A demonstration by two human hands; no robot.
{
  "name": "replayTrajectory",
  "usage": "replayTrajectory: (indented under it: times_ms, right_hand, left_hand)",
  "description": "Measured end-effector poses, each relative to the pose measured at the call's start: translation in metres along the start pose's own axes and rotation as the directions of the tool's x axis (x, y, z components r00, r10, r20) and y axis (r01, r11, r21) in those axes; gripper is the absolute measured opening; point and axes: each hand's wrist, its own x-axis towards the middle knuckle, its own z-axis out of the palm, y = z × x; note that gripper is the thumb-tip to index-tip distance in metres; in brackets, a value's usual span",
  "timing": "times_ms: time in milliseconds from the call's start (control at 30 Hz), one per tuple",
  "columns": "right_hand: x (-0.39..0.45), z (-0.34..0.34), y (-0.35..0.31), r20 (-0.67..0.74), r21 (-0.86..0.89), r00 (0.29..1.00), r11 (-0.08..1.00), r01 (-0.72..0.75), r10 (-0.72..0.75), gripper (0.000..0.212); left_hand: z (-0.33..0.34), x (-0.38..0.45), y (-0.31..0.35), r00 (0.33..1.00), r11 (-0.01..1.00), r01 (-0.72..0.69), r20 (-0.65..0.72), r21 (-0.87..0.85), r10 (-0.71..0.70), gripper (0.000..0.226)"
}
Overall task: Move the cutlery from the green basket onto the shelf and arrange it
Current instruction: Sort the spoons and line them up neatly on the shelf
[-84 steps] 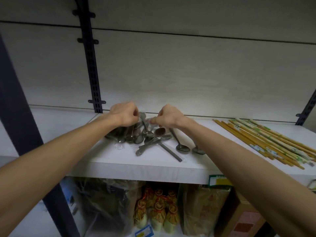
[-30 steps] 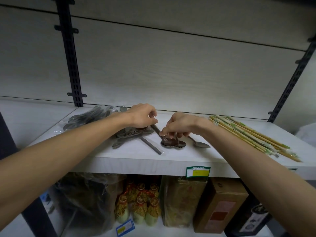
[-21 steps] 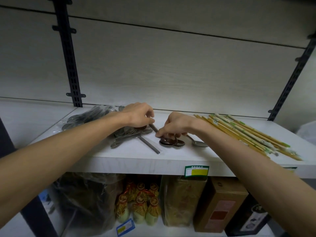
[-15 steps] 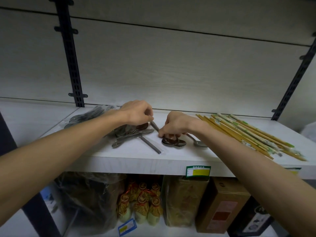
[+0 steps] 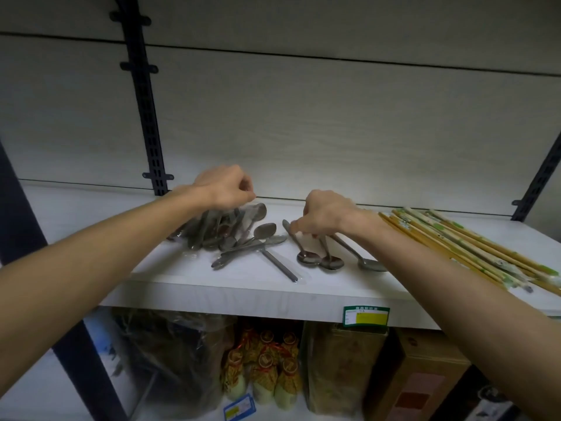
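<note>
Partly blurred, left hand (image 5: 226, 188) curls above spoon pile (image 5: 230, 230); right hand (image 5: 326, 212) pinches spoon handles (image 5: 296, 238).

Setting: shop. Slotted shelf uprights (image 5: 147, 123), price label (image 5: 365, 316) on shelf edge (image 5: 243, 302), packaged goods (image 5: 264, 369) below.

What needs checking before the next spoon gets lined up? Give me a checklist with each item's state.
1. Right hand grips the handles of the lined-up spoons: ok.
2. Left hand has a spoon from the pile: cannot tell, blurred.
3. Bare shelf between pile and row: not ok, a loose spoon lies across it.
4. Row bowls all toward the front edge: ok.
5. Chopsticks apart from the row: ok.
</note>
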Motion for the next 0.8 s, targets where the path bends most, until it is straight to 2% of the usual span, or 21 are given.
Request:
replayTrajectory:
  times_ms: [100,200,300,500,667,800]
  right_hand:
    - [0.014,0.002,-0.015,-0.101,0.082,0.992,0.993,0.080,-0.071,0.030]
    - [0.030,0.011,-0.034,-0.061,0.180,0.991,0.975,0.131,-0.122,0.036]
    - [0.047,0.024,-0.051,-0.032,0.242,0.989,0.959,0.150,-0.147,0.036]
    - [0.083,0.042,-0.073,-0.073,0.321,0.993,0.941,0.107,-0.088,0.033]
    - [0.092,0.048,-0.083,-0.010,0.298,0.997,0.951,0.081,-0.082,0.040]
    - [0.077,0.039,-0.077,-0.060,0.382,0.993,0.916,0.121,-0.106,0.029]
  left_hand:
    - [-0.006,-0.006,-0.017,0.998,0.998,0.068,-0.013,-0.009,-0.068,0.015]
    - [-0.005,-0.017,-0.035,0.992,0.993,0.118,-0.036,0.019,-0.118,0.016]
    - [-0.001,-0.031,-0.051,0.989,0.988,0.149,-0.032,0.052,-0.147,0.028]
    - [0.014,-0.046,-0.073,0.993,0.983,0.116,0.011,0.146,-0.119,0.031]
    - [0.012,-0.043,-0.078,0.995,0.986,0.088,0.030,0.145,-0.093,0.030]
    - [0.004,-0.039,-0.066,1.000,0.995,0.016,-0.009,0.094,-0.015,0.038]
